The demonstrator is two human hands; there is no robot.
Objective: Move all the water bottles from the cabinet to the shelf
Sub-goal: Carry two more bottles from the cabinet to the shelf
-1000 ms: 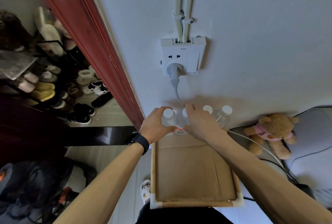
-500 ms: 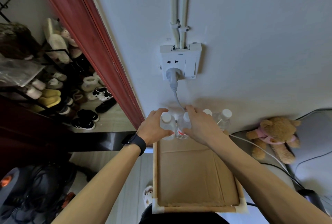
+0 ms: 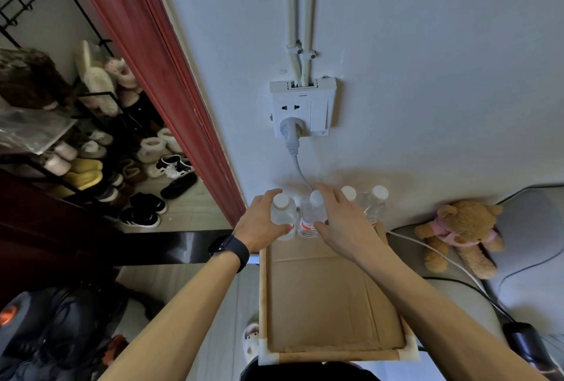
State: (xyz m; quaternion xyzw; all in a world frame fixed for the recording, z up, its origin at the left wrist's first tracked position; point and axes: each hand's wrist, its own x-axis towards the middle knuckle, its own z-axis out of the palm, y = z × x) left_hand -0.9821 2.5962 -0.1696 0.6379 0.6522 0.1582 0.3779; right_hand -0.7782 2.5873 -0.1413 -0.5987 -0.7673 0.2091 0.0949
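Observation:
Several clear water bottles with white caps stand in a row against the wall, at the far end of a cardboard-topped shelf (image 3: 323, 301). My left hand (image 3: 259, 226) wraps around the leftmost bottle (image 3: 283, 212). The fingers of my right hand (image 3: 341, 225) curl over the second bottle (image 3: 309, 220), with the thumb on its red label. Two more bottles (image 3: 378, 202) stand free to the right, one partly hidden behind my right hand. Both held bottles are upright and low on the shelf top.
A wall socket (image 3: 302, 106) with a grey plug hangs right above the bottles, and its cable drops behind them. A teddy bear (image 3: 460, 231) and a white cable (image 3: 427, 251) lie to the right. A red door frame (image 3: 158, 75) and a shoe rack (image 3: 91, 161) are on the left.
Both hands with their bottles have come down a little onto the shelf's far end. The right hand's fingers have spread slightly. My view has tilted up the wall.

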